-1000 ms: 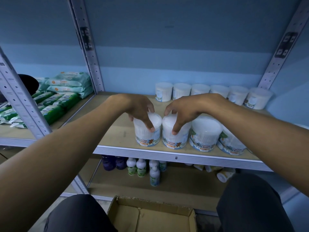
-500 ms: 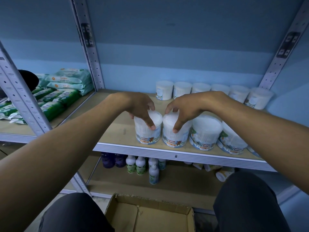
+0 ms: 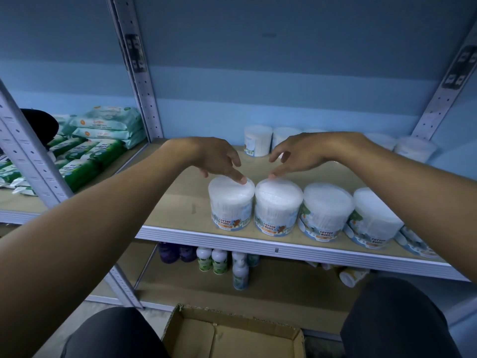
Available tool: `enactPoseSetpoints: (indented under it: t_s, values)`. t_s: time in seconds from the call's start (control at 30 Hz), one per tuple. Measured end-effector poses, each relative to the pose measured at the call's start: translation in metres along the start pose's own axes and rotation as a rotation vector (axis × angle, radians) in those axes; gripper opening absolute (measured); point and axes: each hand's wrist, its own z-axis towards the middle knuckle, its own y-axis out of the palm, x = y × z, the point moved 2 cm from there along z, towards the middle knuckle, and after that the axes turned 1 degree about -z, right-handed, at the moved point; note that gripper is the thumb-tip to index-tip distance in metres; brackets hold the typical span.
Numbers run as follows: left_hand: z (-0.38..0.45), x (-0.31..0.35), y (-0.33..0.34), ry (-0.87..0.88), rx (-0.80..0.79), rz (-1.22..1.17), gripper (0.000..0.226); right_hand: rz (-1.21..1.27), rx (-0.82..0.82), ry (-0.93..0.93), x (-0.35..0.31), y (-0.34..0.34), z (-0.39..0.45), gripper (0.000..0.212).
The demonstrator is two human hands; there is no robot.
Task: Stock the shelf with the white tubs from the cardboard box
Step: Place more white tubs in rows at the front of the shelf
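Several white cotton-bud tubs stand in a row at the front of the wooden shelf (image 3: pixel 180 202). My left hand (image 3: pixel 219 158) hovers over the leftmost tub (image 3: pixel 231 202), one fingertip touching its lid. My right hand (image 3: pixel 299 153) is raised above the second tub (image 3: pixel 277 206), a fingertip just touching its lid. Fingers of both hands are loosely spread and hold nothing. Two more front tubs (image 3: pixel 326 210) (image 3: pixel 374 218) stand to the right. A back row of tubs (image 3: pixel 258 143) lines the wall. The cardboard box (image 3: pixel 232 334) lies open below, between my knees.
Green and white wipe packs (image 3: pixel 103 135) fill the left bay. Perforated metal uprights (image 3: pixel 134 68) frame the shelf. Small bottles (image 3: pixel 219 262) stand on the lower shelf. The shelf board left of the tubs is bare.
Both hands have let go of the two left tubs and lifted off them; only fingertips touch the lids now. The tubs stay where they were set.
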Motion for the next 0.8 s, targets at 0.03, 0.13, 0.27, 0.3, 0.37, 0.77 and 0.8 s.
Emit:
enactPoseSetpoints:
  t_s: [0.03, 0.13, 0.27, 0.3, 0.37, 0.77, 0.8]
  values:
    - [0.004, -0.001, -0.002, -0.001, 0.008, 0.024, 0.065, 0.009, 0.005, 0.012, 0.004, -0.001, 0.004, 0.068]
    - [0.021, -0.004, -0.005, -0.02, 0.02, 0.107, 0.067, 0.014, 0.013, 0.041, 0.014, -0.002, 0.016, 0.067]
    - [0.046, -0.005, -0.009, -0.02, 0.078, 0.139, 0.068, 0.014, 0.056, 0.062, 0.026, -0.004, 0.032, 0.064]
    - [0.053, -0.005, -0.01, -0.011, 0.1, 0.136, 0.069, 0.02, 0.069, 0.07, 0.029, -0.005, 0.037, 0.063]
    - [0.067, -0.006, -0.011, 0.005, 0.147, 0.116, 0.068, 0.026, 0.102, 0.087, 0.037, -0.007, 0.048, 0.066]
    - [0.166, -0.003, -0.028, 0.05, 0.276, 0.135, 0.078, 0.011, 0.178, 0.161, 0.074, -0.015, 0.129, 0.087]
    - [0.173, -0.002, -0.03, 0.043, 0.275, 0.133, 0.08, 0.006, 0.172, 0.167, 0.076, -0.015, 0.135, 0.087]
